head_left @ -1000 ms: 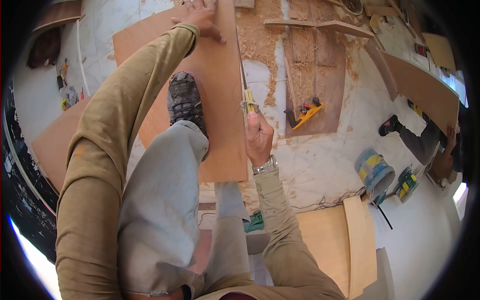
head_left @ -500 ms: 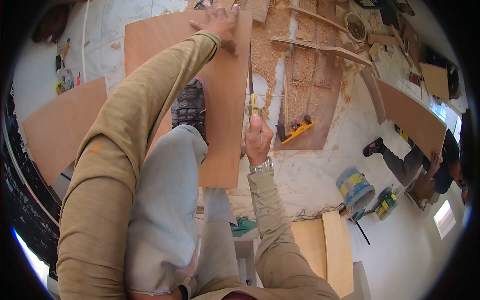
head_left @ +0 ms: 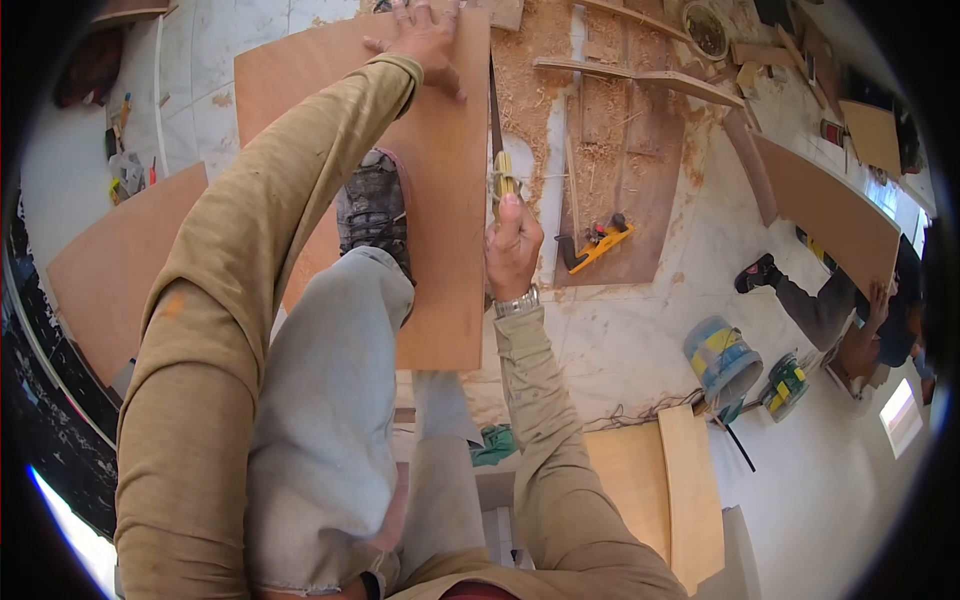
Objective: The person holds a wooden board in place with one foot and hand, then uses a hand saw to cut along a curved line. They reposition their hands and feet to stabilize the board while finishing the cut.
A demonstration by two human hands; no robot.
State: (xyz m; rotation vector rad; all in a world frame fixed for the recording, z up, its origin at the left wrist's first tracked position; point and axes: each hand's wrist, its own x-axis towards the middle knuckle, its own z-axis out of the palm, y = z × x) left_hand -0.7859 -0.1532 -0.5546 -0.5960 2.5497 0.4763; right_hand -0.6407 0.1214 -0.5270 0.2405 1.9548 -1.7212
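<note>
A reddish-brown plywood board (head_left: 440, 220) lies in front of me, with my shoe (head_left: 372, 210) planted on top of it. My left hand (head_left: 425, 45) rests on the board's far part, fingers spread. My right hand (head_left: 513, 245) is closed round the yellow handle of a handsaw (head_left: 503, 172), whose narrow dark blade shows edge-on along the board's right edge. Whether the teeth are in the wood cannot be made out.
Shavings and wood strips cover a brown panel (head_left: 640, 260) at the right, where a yellow hand plane (head_left: 600, 243) lies. Buckets (head_left: 725, 360) stand farther right. A co-worker (head_left: 880, 310) holds a curved board (head_left: 830, 210). Another board (head_left: 125, 260) lies left.
My right hand and the handsaw have moved forward along the board's edge, away from me. My left hand stays pressed on the board. The whole view has shifted slightly.
</note>
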